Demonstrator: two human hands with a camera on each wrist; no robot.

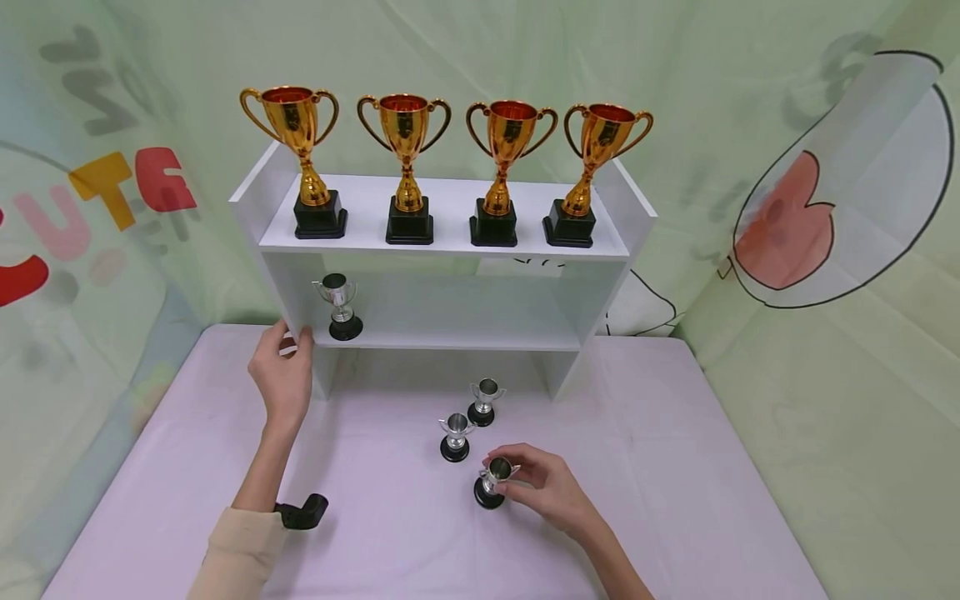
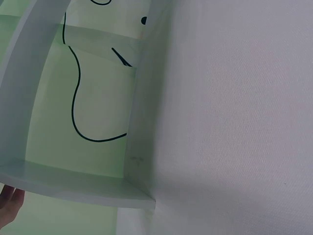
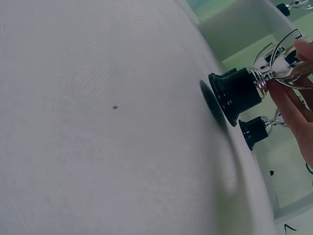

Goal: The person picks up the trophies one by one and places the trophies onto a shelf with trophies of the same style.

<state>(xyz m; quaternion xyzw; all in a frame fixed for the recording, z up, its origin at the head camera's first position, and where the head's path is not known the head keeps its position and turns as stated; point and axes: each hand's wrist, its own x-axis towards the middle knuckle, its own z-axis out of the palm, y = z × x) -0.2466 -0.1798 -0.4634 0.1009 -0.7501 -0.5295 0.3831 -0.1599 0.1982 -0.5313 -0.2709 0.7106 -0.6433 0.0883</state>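
My right hand (image 1: 543, 483) pinches a small silver trophy cup (image 1: 489, 493) with two handles and a round black base, thumb and fingers at its cup. In the right wrist view, the held cup's black base (image 3: 237, 95) hangs slightly above the cloth, its shadow beside it. Two matching silver cups, a nearer one (image 1: 455, 442) and a farther one (image 1: 483, 404), stand upright on the table just beyond. With my left hand (image 1: 283, 379) I grip the left side panel of the white shelf (image 1: 450, 340). A fourth silver cup (image 1: 342, 308) stands on its middle board, at the left.
Several large gold trophies, the leftmost (image 1: 303, 158) among them, line the shelf's top board on black square bases. Pale cloth covers the table (image 1: 375, 517). Printed curtains (image 1: 825, 375) hang behind and on both sides. A black strap device (image 1: 302, 512) sits at my left wrist.
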